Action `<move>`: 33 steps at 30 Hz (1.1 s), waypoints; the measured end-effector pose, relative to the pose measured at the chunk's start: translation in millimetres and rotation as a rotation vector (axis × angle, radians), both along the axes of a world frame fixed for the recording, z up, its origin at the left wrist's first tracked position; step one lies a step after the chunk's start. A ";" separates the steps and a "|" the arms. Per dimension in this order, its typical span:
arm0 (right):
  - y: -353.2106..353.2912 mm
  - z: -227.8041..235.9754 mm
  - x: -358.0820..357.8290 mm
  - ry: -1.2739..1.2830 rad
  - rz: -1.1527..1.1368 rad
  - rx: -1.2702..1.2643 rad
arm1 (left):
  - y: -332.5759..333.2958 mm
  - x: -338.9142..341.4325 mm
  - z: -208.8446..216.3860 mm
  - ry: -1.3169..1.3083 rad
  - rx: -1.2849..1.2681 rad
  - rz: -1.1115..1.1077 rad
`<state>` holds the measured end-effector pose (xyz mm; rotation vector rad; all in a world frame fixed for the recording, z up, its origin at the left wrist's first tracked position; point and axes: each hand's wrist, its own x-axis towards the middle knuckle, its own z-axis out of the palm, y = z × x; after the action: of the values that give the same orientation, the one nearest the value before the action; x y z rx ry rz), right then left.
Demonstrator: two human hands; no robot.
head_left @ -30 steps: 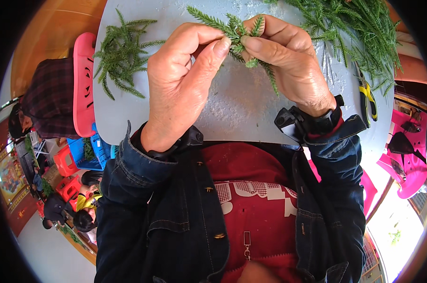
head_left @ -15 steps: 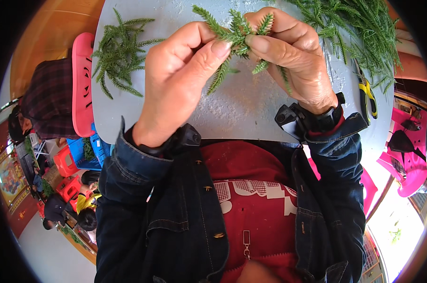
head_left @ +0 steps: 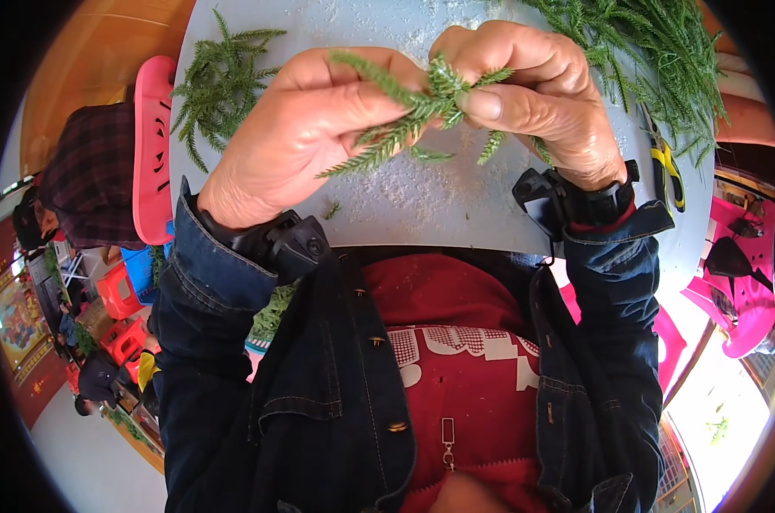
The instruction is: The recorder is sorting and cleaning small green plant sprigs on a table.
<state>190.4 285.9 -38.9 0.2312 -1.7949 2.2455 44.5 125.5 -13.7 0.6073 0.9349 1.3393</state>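
Observation:
A green needle-leaved sprig (head_left: 439, 104), with several short branches spreading outward, is held up over the grey table (head_left: 473, 218) between both my hands. My left hand (head_left: 315, 128) pinches its left side with thumb and bent fingers, and branches stick out past the thumb. On the other side, my right hand (head_left: 537, 103) grips the sprig near its middle between thumb and curled forefinger. The fingers partly hide the stem. A loose heap of similar sprigs (head_left: 221, 85) lies left of my left hand.
Long green branches (head_left: 653, 51) pile up at the far right, above yellow-and-black pliers (head_left: 668, 167). White crumbs (head_left: 405, 192) and a small green bit (head_left: 332, 209) lie on the table. A pink chair (head_left: 154, 154) stands at the left edge; red stools (head_left: 122, 338) and people are beyond.
My left hand has moved left and turned, its palm side now lower. The sprig and my right hand have come slightly nearer to me, and the branches point differently.

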 end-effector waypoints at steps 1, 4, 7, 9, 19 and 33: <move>-1.2 1.5 0.6 0.002 0.000 -0.001 | -0.6 -0.6 0.2 0.002 -0.001 0.000; -6.5 7.8 2.2 -0.100 -0.038 -0.015 | -3.2 -4.7 -1.4 0.059 -0.013 -0.020; -6.4 11.0 1.3 -0.173 -0.038 0.006 | -5.3 -4.4 5.6 0.049 -0.075 -0.003; -7.3 12.5 1.5 -0.210 -0.039 0.016 | -6.6 -6.2 5.5 0.043 -0.106 0.004; -11.0 10.1 -0.8 -0.293 -0.067 0.001 | -12.4 -5.2 -3.6 0.076 0.020 0.019; -20.1 3.6 -9.3 -0.298 -0.058 -0.029 | -16.6 -7.6 -7.8 0.349 0.079 0.004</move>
<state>181.1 265.8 -35.3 -0.1690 -1.8786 2.3634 36.9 108.8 -21.4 0.9206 1.1665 1.3014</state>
